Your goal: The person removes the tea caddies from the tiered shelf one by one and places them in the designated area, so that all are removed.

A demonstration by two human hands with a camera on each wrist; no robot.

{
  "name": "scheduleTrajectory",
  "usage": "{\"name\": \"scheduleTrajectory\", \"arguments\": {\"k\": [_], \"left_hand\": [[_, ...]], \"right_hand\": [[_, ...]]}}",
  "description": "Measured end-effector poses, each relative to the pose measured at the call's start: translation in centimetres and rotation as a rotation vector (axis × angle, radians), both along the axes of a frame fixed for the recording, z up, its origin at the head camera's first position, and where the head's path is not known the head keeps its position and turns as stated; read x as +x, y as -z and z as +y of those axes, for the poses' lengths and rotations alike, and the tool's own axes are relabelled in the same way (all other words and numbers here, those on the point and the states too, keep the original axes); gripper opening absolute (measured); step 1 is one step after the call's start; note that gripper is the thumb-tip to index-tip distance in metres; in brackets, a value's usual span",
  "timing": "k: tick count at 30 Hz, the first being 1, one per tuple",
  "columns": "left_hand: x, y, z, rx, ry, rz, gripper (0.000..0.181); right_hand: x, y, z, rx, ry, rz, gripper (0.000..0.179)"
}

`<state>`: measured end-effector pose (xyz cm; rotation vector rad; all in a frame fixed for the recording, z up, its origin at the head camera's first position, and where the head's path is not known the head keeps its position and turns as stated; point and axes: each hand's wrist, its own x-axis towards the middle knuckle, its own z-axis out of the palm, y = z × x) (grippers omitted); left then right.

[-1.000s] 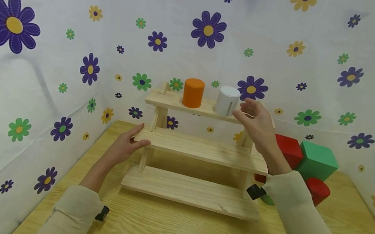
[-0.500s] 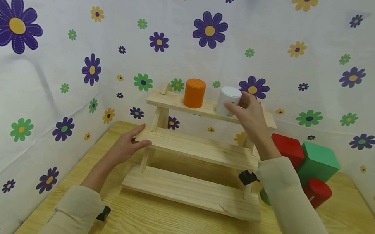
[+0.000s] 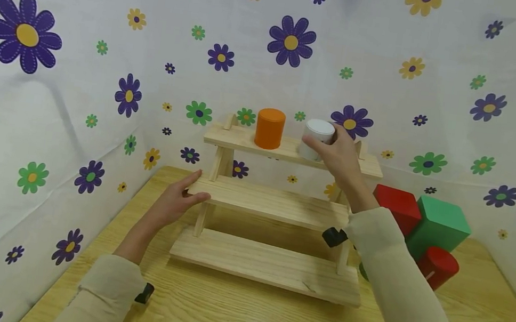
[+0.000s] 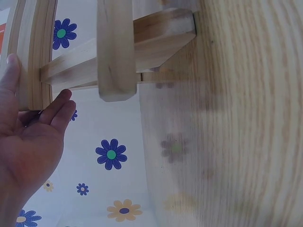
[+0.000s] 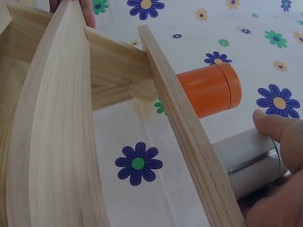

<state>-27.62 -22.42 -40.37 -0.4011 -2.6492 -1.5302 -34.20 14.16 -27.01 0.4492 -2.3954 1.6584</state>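
A three-tier wooden shelf stand (image 3: 272, 201) stands on the table. My left hand (image 3: 173, 202) grips the left end of its middle shelf, thumb on one face and fingers on the other in the left wrist view. On the top shelf, my right hand (image 3: 342, 160) holds a white canister (image 3: 318, 127) between thumb and fingers. The right wrist view shows a groove down the side of this canister (image 5: 241, 144), whose base is at the top shelf. An orange canister (image 3: 269, 129) stands upright to its left, apart from it.
Right of the stand, partly behind my right arm, are a red block (image 3: 397, 206), a green block (image 3: 443, 224) and a red cylinder (image 3: 439, 265). A bit of a green thing (image 3: 363, 271) shows by the lower shelf. Flower-patterned cloth (image 3: 183, 23) walls the back and sides.
My right hand has moved left onto the white canister and closed its thumb and fingers around it. The left hand has stayed on the middle shelf's end.
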Motion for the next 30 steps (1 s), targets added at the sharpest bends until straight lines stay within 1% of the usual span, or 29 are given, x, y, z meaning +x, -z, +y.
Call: {"name": "scheduleTrajectory", "arguments": {"k": [4,8,12,17,23,27,30], "left_hand": [[0.0,0.2,0.1,0.012,0.003,-0.007,0.089],[0.0,0.2,0.2,0.019,0.005,-0.020,0.087],[-0.1,0.1,0.3,0.007,0.004,-0.018,0.088],[0.0,0.0,0.2,0.011,-0.001,-0.017,0.087],[0.1,-0.1,0.2,0.015,0.007,-0.017,0.087],[0.0,0.0,0.1,0.018,0.003,-0.023,0.087],[0.0,0.1,0.0,0.014,-0.001,-0.026,0.087]], "right_hand": [[0.1,0.1,0.1,0.003,0.016,-0.007,0.079],[0.6,0.1,0.6,0.012,0.022,-0.008,0.077],[1.6,0.0,1.2,0.016,0.018,0.006,0.074],[2.8,-0.2,2.1,0.027,0.011,0.017,0.072],[4.3,0.0,3.7,0.046,0.021,0.006,0.078],[5.3,-0.2,4.7,0.095,0.040,0.014,0.082],[6.0,-0.2,5.3,0.129,0.045,0.018,0.082]]}}
